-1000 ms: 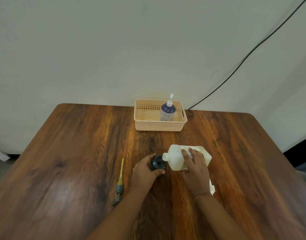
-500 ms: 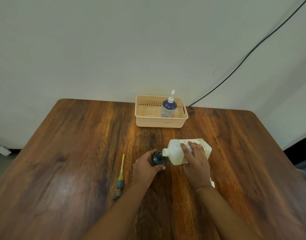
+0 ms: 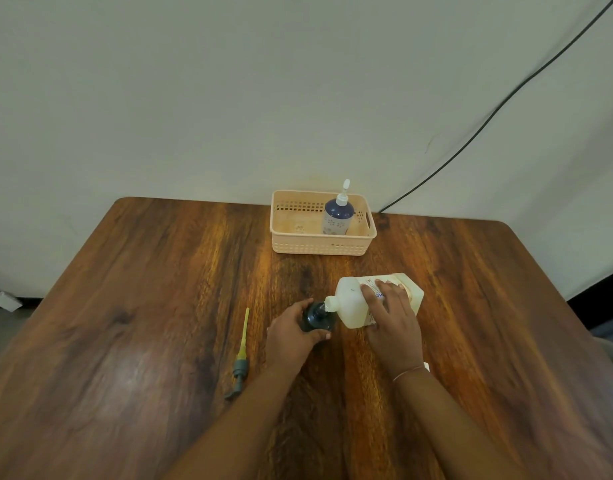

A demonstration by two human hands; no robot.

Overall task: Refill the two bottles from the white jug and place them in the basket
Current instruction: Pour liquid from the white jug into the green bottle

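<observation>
Head view: the right hand (image 3: 391, 323) clamps the white jug (image 3: 374, 301), tipped with its long axis toward nine o'clock, spout at the dark bottle's (image 3: 315, 317) mouth. The left hand (image 3: 291, 336) wraps that bottle. The basket (image 3: 319, 244), at twelve o'clock, holds the blue bottle (image 3: 337, 218).

We see soft, even indoor light, moderately bright, no hard shadows. The desk (image 3: 125, 341) shows a broad pale sheen on its left-front area, approx. where the varnish reflects light from above; a warmer streak of glare runs down the wood near the basket (image 3: 322, 245). Faint, diffuse shadows sit under the hands and forearms. The wall (image 3: 229, 98) looks flat grey-green w/ slight darkening toward the corners. Wide-angle distortion bows the desk edges and the cable (image 3: 506, 102). Focus is fair overall, fine detail soft; label text is unreadable.
</observation>
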